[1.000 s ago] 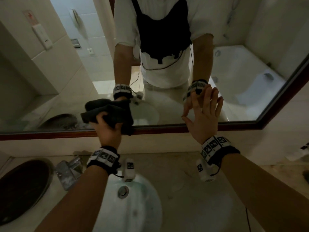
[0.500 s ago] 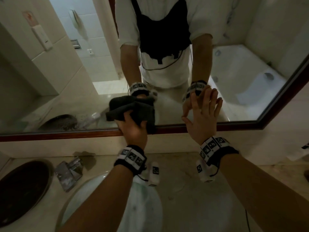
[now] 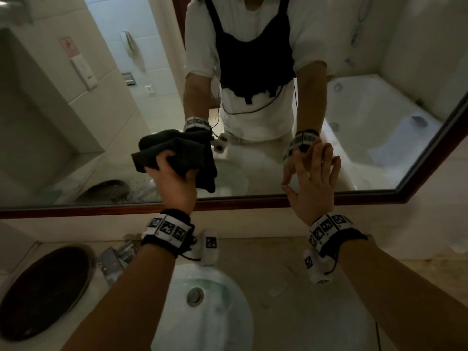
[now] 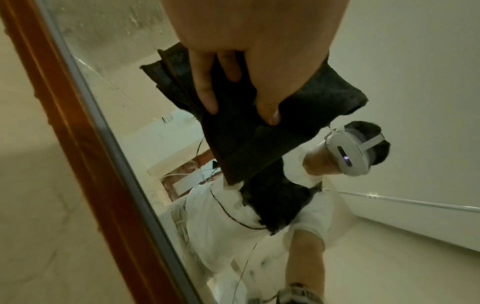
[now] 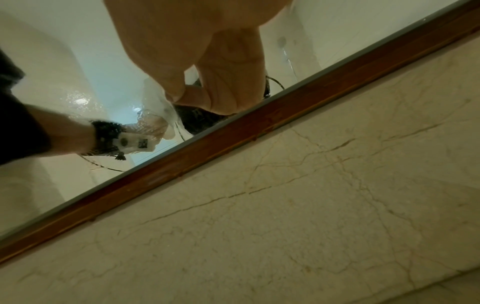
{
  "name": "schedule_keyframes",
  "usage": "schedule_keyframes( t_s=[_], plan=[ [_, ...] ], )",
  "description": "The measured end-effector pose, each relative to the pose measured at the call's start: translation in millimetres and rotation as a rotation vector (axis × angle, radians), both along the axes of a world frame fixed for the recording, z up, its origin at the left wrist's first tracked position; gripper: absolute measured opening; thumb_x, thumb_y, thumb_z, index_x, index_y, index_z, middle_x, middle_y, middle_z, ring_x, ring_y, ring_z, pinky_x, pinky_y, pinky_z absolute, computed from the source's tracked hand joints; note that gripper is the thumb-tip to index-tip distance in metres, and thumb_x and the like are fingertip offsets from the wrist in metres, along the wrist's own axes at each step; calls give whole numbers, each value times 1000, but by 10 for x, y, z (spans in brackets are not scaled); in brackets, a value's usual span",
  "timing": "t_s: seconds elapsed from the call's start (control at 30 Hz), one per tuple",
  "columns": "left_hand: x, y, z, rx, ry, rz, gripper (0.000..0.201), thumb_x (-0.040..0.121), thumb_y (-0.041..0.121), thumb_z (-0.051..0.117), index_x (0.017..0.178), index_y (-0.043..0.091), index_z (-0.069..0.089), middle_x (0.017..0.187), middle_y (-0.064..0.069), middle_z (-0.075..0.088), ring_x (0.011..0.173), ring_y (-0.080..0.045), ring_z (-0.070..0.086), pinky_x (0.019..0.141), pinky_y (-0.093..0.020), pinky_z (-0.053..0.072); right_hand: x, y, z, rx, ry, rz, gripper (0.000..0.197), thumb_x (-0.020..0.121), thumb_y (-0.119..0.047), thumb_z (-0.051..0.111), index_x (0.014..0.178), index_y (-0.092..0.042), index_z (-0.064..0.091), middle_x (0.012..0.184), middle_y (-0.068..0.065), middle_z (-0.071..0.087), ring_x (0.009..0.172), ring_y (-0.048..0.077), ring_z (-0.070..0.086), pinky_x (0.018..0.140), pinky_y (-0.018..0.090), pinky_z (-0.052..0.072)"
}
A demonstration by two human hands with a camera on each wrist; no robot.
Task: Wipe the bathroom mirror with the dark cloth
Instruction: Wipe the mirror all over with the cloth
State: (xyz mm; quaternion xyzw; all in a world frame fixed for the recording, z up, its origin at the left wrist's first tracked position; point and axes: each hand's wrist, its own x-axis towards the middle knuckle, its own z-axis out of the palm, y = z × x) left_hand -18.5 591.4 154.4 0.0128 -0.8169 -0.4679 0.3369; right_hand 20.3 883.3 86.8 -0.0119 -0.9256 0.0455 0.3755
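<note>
The dark cloth (image 3: pixel 177 153) is bunched in my left hand (image 3: pixel 174 178), which grips it and presses it against the lower middle of the mirror (image 3: pixel 114 122). In the left wrist view, my fingers (image 4: pixel 205 82) curl over the folded cloth (image 4: pixel 259 139) on the glass (image 4: pixel 116 96). My right hand (image 3: pixel 310 178) lies flat on the glass to the right, fingers straight and spread, holding nothing. The right wrist view shows that palm (image 5: pixel 194 41) against the mirror (image 5: pixel 64 61), just above the wooden frame (image 5: pixel 259 123).
The red-brown frame (image 3: pixel 76 211) runs along the mirror's bottom edge and up its right side. Below are a white basin (image 3: pixel 228 320), a chrome tap (image 3: pixel 116 259), a dark round tray (image 3: pixel 45 287) at the left and the marble counter (image 3: pixel 291 300).
My left hand slid the cloth right along the glass, then back left and slightly higher. The right hand has stayed flat on the mirror.
</note>
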Motion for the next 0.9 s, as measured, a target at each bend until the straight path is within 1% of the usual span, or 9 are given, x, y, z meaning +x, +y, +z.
schedule_keyframes(
  t_s=[0.13, 0.27, 0.33, 0.47, 0.53, 0.6, 0.67, 0.77, 0.9],
  plan=[
    [38, -20, 57, -10, 6, 2, 60, 74, 1, 75, 123, 17, 44, 140, -16, 27, 121, -29, 48, 105, -39, 47, 19, -16, 34, 1, -23, -11, 98, 74, -43, 79, 154, -22, 25, 161, 24, 6, 147, 46, 5, 114, 69, 13],
    [79, 140, 74, 6, 0, 14, 60, 75, -1, 74, 125, 14, 43, 140, -18, 28, 121, -30, 47, 106, -40, 45, 117, 20, 77, 1, 3, 30, 89, 79, -35, 74, 154, -21, 29, 163, 18, 3, 150, 38, -1, 118, 62, 12],
    [85, 273, 54, -7, 1, 10, 57, 76, 2, 73, 124, 13, 44, 139, -18, 29, 121, -29, 46, 107, -38, 44, 189, 95, 113, 7, 33, 67, 87, 78, -31, 76, 153, -20, 34, 163, 17, 10, 151, 35, 5, 120, 57, 14],
    [99, 667, -65, 51, 10, -68, 55, 77, 16, 76, 122, 20, 44, 141, -9, 29, 120, -24, 46, 103, -42, 47, 290, 300, 275, -7, 115, 131, 85, 77, -26, 78, 150, -20, 35, 160, 13, 26, 146, 32, 26, 118, 49, 20],
    [146, 896, -135, 16, -44, -34, 56, 78, 16, 76, 124, 19, 44, 138, -14, 33, 117, -26, 47, 102, -43, 47, 301, 426, 394, -38, 149, 76, 84, 79, -30, 77, 150, -23, 32, 160, 12, 22, 146, 33, 26, 118, 53, 19],
    [193, 1082, -217, 4, -96, -12, 58, 80, 15, 74, 129, 17, 42, 135, -18, 38, 116, -30, 48, 101, -44, 46, 283, 589, 508, -71, 157, -22, 89, 79, -36, 75, 153, -26, 26, 162, 13, 16, 149, 34, 19, 118, 59, 16],
    [207, 1201, -342, -8, -74, -48, 58, 82, 16, 70, 131, 20, 38, 135, -18, 36, 116, -29, 48, 99, -47, 46, 250, 746, 560, -49, 100, -95, 93, 80, -44, 74, 155, -26, 22, 163, 17, 11, 151, 35, 12, 116, 63, 14],
    [229, 1339, -541, -40, -53, -72, 53, 83, 22, 66, 129, 18, 40, 135, -19, 35, 116, -30, 46, 99, -50, 44, 199, 871, 516, 14, 38, -88, 97, 80, -49, 74, 156, -21, 22, 162, 22, 9, 151, 39, 6, 116, 66, 13],
    [343, 1511, -725, -41, -1, -104, 42, 84, 20, 70, 120, 10, 50, 131, -16, 37, 115, -28, 46, 99, -46, 45, 164, 868, 446, 6, 43, -68, 97, 79, -46, 75, 156, -19, 23, 161, 25, 10, 149, 42, 5, 117, 66, 9]
  ],
)
